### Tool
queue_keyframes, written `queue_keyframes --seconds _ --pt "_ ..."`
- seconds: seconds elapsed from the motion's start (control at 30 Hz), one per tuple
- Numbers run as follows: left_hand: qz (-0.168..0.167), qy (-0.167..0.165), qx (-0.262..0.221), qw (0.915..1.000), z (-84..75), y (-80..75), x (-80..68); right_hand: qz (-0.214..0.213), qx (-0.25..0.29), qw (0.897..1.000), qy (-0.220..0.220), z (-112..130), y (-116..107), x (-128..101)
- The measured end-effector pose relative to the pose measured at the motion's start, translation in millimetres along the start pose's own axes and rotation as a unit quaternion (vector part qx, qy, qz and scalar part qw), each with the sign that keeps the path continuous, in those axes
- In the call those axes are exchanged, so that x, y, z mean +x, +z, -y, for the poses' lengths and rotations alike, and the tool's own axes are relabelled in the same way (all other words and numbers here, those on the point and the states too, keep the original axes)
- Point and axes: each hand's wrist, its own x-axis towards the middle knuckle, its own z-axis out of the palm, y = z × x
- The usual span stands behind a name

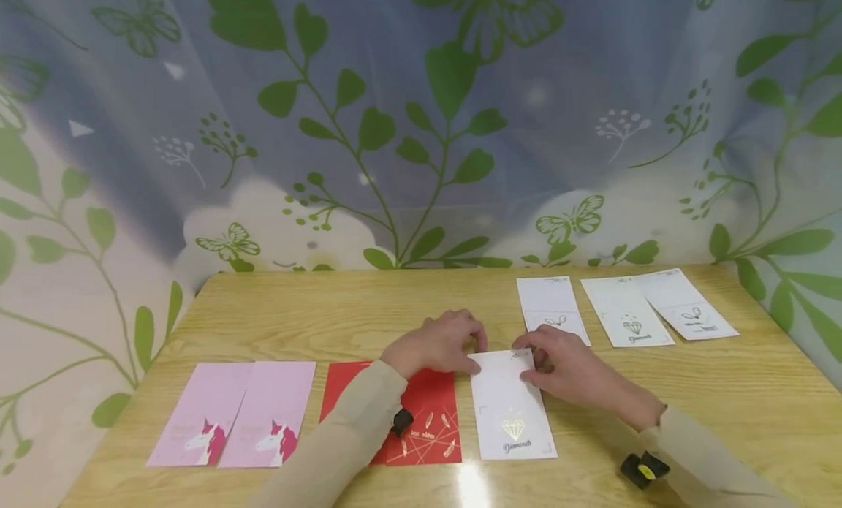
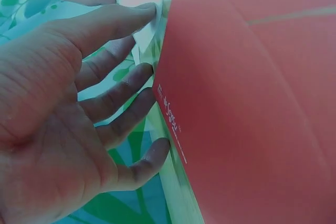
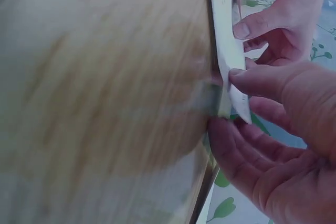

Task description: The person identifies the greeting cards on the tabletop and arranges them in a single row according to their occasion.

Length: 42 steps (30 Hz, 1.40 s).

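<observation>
A white card with a gold diamond [image 1: 513, 413] lies upright in the middle of the wooden table [image 1: 368, 303]. Both hands hold its far end. My left hand [image 1: 475, 345] pinches the top left corner, thumb [image 2: 136, 15] over the white paper [image 2: 144, 35] and the other fingers loosely spread. My right hand [image 1: 528, 362] pinches the top right corner; its thumb [image 3: 247, 77] lies on the card's edge [image 3: 228, 51] with fingers beneath. That end looks slightly lifted. My left forearm lies across a red card [image 1: 427, 420], which fills the left wrist view [image 2: 252, 103].
Two pink unicorn cards [image 1: 233, 413] lie side by side at the front left. Several white cards [image 1: 625, 311] lie at the back right. A leaf-and-butterfly curtain [image 1: 421, 128] closes off the table's back and sides.
</observation>
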Motion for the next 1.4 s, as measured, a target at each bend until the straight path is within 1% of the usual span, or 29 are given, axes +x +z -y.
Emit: queue_keyframes --seconds 0.17,0.27,0.37,0.43,0.9,1.17,1.4 --pt "0.000 -0.017 0.026 0.9995 -2.1 2.5 0.7 0.003 -0.041 0.999 -0.021 0 1 -5" --pt "-0.001 -0.018 0.030 0.9994 -2.7 2.2 0.9 0.037 -0.059 0.997 -0.030 0 -1 -10" --pt "-0.001 -0.017 0.031 0.9994 -2.7 1.4 0.9 0.074 -0.064 0.995 -0.032 1 -3 -15" --pt "-0.002 -0.016 0.031 0.9994 -2.5 1.0 0.8 0.088 -0.061 0.994 -0.034 2 -4 -16" --pt "-0.002 -0.012 0.024 0.9996 -2.7 0.1 -0.9 0.084 -0.064 0.994 -0.037 4 -3 -18" --pt "0.000 -0.012 0.027 0.9996 -2.2 2.3 -0.1 0.082 -0.062 0.994 -0.037 5 -3 -20" --pt "0.003 -0.011 0.037 0.9993 -4.1 0.5 -1.1 0.067 -0.046 0.996 -0.038 6 -6 -20"
